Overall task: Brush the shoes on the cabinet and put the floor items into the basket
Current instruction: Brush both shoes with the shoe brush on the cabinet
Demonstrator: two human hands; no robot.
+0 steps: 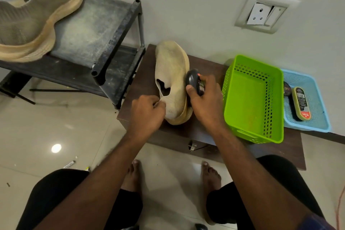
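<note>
Overhead, the left hand point(147, 113) pinches the heel collar of a cream shoe point(172, 78) tipped on its side on the brown bench point(186, 132). Gripping a dark brush point(195, 82), the right hand point(205, 102) presses it against the sole edge. Just right stands a green basket point(253, 99).

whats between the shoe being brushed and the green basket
In the head view, the right hand gripping the dark brush sits between shoe and green basket.

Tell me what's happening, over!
Left hand pinches shoe collar. Right hand grips brush against its sole. Basket empty, nothing in the way.
</note>
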